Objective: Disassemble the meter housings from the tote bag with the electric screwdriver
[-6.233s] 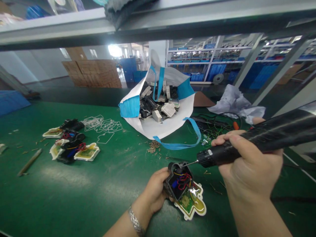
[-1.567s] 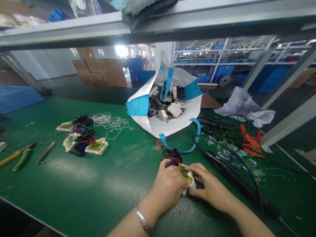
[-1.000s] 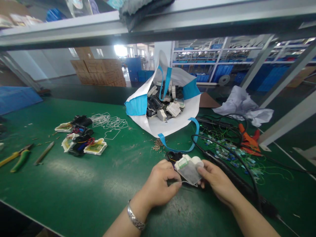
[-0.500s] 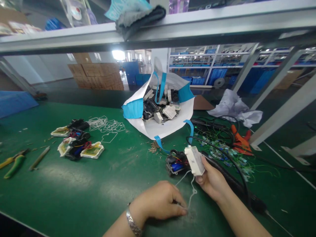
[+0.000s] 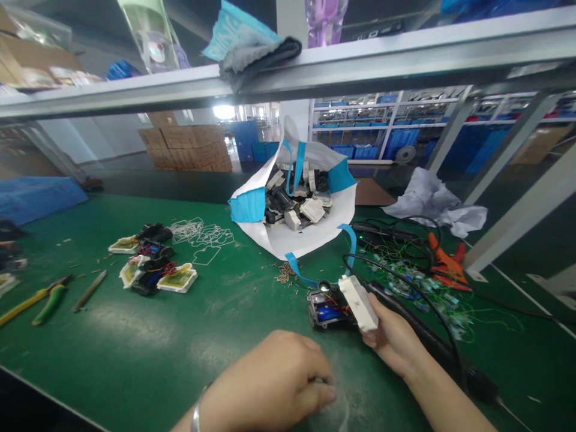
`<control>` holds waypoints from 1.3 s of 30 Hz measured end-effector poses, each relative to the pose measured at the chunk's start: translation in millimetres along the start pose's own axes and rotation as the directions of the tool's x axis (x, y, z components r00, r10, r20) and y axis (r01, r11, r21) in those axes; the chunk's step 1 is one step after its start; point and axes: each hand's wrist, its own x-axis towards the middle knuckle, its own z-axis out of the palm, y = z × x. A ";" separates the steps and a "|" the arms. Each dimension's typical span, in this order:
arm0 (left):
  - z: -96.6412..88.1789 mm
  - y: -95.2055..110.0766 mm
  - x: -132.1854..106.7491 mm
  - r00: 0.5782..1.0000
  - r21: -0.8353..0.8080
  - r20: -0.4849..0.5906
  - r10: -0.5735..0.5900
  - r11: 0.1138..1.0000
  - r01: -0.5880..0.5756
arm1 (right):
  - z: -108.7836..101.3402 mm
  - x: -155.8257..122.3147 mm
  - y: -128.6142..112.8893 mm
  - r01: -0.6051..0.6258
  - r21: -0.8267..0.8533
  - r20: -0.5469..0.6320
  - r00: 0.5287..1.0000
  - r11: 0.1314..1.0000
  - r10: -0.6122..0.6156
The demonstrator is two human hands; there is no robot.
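My right hand [image 5: 391,333] grips a white plastic housing half [image 5: 359,303], tilted on edge. Wires link it to an open black casing [image 5: 327,309] with blue cylindrical cells, just left of it. Nearer the table's front, my left hand [image 5: 283,381] is closed in a pinch on a thin pale sealing ring [image 5: 344,414], which hangs blurred beside the fingertips. Left of the bag lies a tangle of similar white rings [image 5: 198,234]. Several opened units with black casings and white covers [image 5: 177,278] rest farther left.
A white-and-blue bag [image 5: 310,240] full of casings stands at the back. Small screws [image 5: 285,273] lie before it. Cables, small circuit boards [image 5: 418,288] and orange-handled pliers [image 5: 447,264] are at right. Green-and-yellow cutters [image 5: 49,303] lie left; a shelf beam [image 5: 360,66] crosses above.
My left hand has pulled the pale ring away from the white housing, toward me. My right hand still holds the housing, now turned more on edge. The view has tilted up slightly.
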 end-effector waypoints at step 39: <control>64.3 -37.4 46.8 0.762 -0.761 -0.189 -0.619 0.583 0.285 | -48.2 -25.2 -46.5 -0.063 -0.902 0.141 0.892 -0.428 -0.429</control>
